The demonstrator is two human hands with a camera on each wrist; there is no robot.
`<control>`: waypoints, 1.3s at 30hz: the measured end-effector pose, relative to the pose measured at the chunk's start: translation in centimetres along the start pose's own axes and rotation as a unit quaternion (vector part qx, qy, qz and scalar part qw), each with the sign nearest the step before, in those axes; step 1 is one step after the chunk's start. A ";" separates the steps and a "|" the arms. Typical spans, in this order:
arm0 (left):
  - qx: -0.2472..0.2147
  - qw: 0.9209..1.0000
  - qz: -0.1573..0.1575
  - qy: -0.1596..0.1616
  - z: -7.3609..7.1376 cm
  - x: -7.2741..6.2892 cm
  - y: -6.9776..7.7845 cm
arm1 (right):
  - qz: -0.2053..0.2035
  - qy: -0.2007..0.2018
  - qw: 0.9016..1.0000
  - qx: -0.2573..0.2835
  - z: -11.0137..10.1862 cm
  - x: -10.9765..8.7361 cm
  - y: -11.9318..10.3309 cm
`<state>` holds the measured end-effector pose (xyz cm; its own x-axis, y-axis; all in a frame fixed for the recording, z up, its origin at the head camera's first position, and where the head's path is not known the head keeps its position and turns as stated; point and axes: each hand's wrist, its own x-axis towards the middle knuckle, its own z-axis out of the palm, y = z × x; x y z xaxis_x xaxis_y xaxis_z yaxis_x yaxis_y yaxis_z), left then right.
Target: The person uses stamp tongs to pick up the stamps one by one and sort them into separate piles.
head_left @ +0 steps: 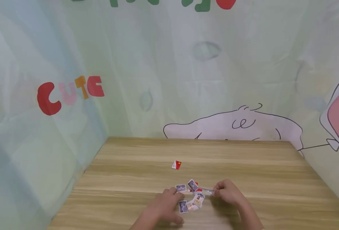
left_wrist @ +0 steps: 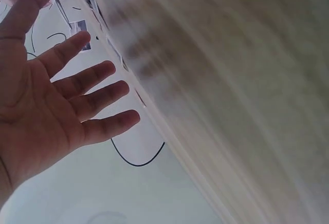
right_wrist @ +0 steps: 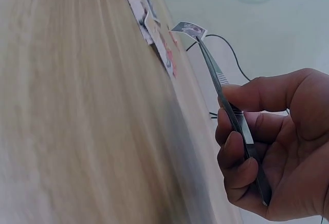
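Note:
Metal tweezers (head_left: 207, 191) are held in my right hand (head_left: 228, 191), with thumb and fingers squeezed around their legs. At the tweezer tips a small grey-purple postage stamp (right_wrist: 189, 29) is pinched, raised above the wood in the right wrist view. Under and around it, several more stamps (head_left: 199, 199) lie in a loose, overlapping curve, some of them dark, one tan, one red. My left hand (head_left: 165, 204) hovers at the left of this group, palm side down; the left wrist view shows its fingers spread and holding nothing.
A separate red-and-white stamp (head_left: 176, 164) lies farther back on the wooden table (head_left: 123, 179). Fabric backdrops with cartoon drawings and letters (head_left: 48, 99) rise along the table's back and left edges.

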<state>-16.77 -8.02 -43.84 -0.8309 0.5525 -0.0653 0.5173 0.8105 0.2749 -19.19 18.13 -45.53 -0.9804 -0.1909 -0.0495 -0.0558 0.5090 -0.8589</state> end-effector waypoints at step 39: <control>-0.045 0.998 -0.043 0.006 0.2 1.5 -2.3 | 0.104 0.066 0.991 0.055 -2.1 3.8 2.4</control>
<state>-19.18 -9.04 -44.74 -0.8745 0.4781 -0.0817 0.4229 0.8340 0.3544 -23.40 20.36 -46.66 -0.9851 0.0228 -0.1707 0.1638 0.4291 -0.8883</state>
